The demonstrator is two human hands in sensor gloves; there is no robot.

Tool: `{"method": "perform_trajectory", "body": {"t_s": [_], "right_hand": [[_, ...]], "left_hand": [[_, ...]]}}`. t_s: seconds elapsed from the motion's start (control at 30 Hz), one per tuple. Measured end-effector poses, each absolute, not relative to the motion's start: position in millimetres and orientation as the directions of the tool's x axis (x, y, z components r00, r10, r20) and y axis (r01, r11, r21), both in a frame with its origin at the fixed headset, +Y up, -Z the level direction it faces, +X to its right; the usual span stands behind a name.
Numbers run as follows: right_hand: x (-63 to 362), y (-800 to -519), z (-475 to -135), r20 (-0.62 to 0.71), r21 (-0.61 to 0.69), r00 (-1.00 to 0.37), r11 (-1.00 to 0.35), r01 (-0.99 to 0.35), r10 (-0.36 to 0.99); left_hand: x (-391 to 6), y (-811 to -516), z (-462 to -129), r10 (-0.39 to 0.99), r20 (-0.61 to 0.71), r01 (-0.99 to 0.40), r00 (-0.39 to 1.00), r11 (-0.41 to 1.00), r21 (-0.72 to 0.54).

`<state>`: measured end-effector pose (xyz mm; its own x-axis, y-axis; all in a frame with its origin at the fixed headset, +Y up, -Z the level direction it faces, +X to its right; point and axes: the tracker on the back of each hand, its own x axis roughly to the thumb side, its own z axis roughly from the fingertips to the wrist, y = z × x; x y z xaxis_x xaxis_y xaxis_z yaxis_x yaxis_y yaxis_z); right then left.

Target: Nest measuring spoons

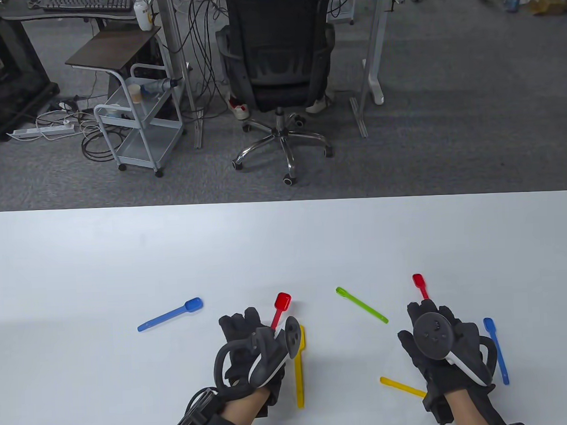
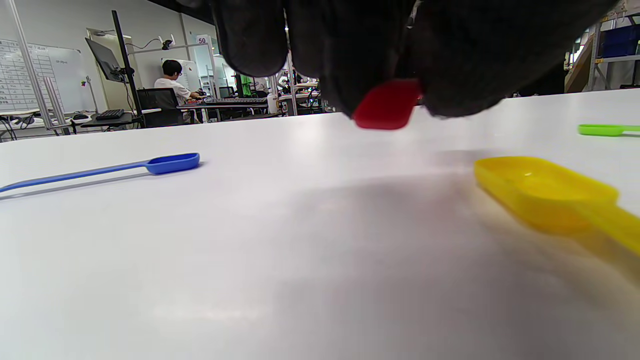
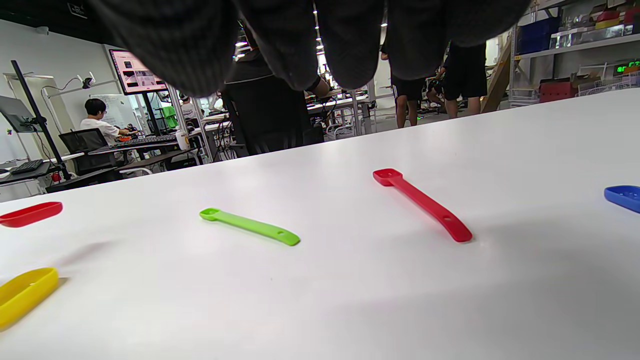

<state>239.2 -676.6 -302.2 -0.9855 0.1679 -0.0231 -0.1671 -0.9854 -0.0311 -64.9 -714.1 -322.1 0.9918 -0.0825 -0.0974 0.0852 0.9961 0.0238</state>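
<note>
Several coloured plastic measuring spoons lie on the white table [image 1: 125, 257]. My left hand [image 1: 244, 324] grips the handle of a large red spoon [image 1: 282, 301]; its bowl sticks out past my fingertips, as the left wrist view [image 2: 387, 106] shows. A long yellow spoon [image 1: 299, 369] lies just right of that hand. My right hand [image 1: 426, 309] hovers empty, fingers hanging loose, just behind a small red spoon [image 1: 420, 285], which lies flat in the right wrist view [image 3: 425, 205]. A green spoon [image 1: 361, 304] lies between the hands.
A blue spoon [image 1: 170, 314] lies left of my left hand. Another blue spoon [image 1: 497, 348] lies right of my right hand, and a small yellow spoon [image 1: 403, 386] at its left wrist side. An office chair [image 1: 277, 67] stands beyond the table's far edge.
</note>
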Motion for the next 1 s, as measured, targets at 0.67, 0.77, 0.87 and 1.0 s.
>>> {"method": "perform_trajectory", "body": {"t_s": [0.67, 0.77, 0.87, 1.0], "right_hand": [[239, -676, -301, -0.015, -0.045, -0.984, -0.984, -0.175, 0.176], [239, -676, -301, -0.016, -0.046, -0.984, -0.983, -0.177, 0.178], [239, -676, -301, -0.017, -0.047, -0.984, -0.983, -0.179, 0.18], [240, -676, -300, -0.017, -0.047, -0.983, -0.982, -0.18, 0.181]], "left_hand": [[-39, -724, -292, -0.038, -0.156, 0.036, 0.987, 0.999, -0.018], [-35, -727, -289, -0.041, -0.165, 0.038, 0.985, 0.999, -0.021], [-34, -729, -287, -0.041, -0.17, 0.036, 0.985, 0.999, -0.029], [-33, -731, -285, -0.032, -0.175, 0.026, 0.984, 0.999, -0.038]]}}
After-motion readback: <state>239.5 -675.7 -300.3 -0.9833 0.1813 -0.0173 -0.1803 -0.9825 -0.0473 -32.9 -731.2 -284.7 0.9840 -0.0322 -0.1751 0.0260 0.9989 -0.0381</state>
